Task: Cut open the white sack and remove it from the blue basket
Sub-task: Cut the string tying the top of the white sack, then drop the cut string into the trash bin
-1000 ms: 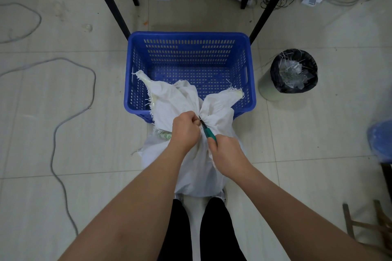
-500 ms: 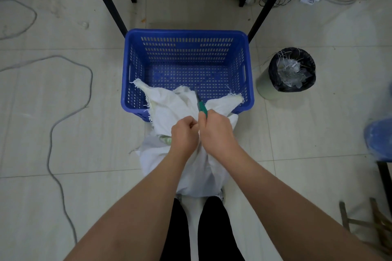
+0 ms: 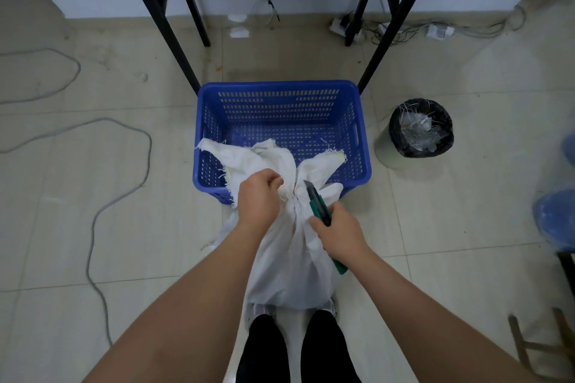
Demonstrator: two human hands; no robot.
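Sack [image 3: 289, 258] stands on floor against basket [image 3: 361, 146] near wall, flaps draped over rim. Left hand [image 3: 258, 199] clenches gathered neck, tensing cloth for blade. Right hand [image 3: 339, 232] grips knife [image 3: 317, 205], tip angled at neck, likely for cutting.

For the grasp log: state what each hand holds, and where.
Left hand grips the white sack at its bunched neck. Right hand holds the green utility knife by its handle.
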